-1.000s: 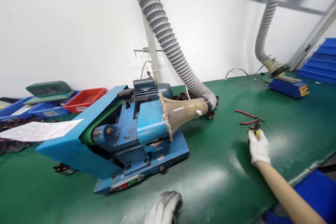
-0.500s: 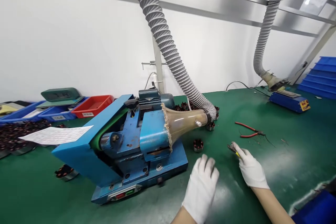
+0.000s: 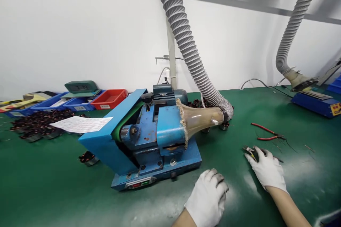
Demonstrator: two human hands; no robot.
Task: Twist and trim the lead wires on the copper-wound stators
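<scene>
My left hand (image 3: 209, 197), in a white glove with darkened fingertips, rests low on the green table (image 3: 53, 184) just right of the blue belt grinder (image 3: 149, 142). Its fingers are curled under, and whatever they enclose is hidden. My right hand (image 3: 266, 168), also gloved, lies further right with its fingers over small yellow-handled pliers (image 3: 249, 150) that rest on the table. Red-handled pliers (image 3: 266, 133) lie just beyond it.
A grey ribbed hose (image 3: 186, 42) runs down into the grinder's clear funnel (image 3: 202, 118), with small copper-wound stators (image 3: 223, 126) beside it. More stators (image 3: 39, 124), a paper sheet (image 3: 82, 124) and blue and red bins (image 3: 109, 98) lie left. A second hose (image 3: 293, 35) hangs over a blue unit (image 3: 315, 103) at right.
My right hand brought the yellow-handled pliers nearer and lower onto the table. My left hand reached toward a stator by the funnel, then drew back curled; that stator is no longer in sight.
</scene>
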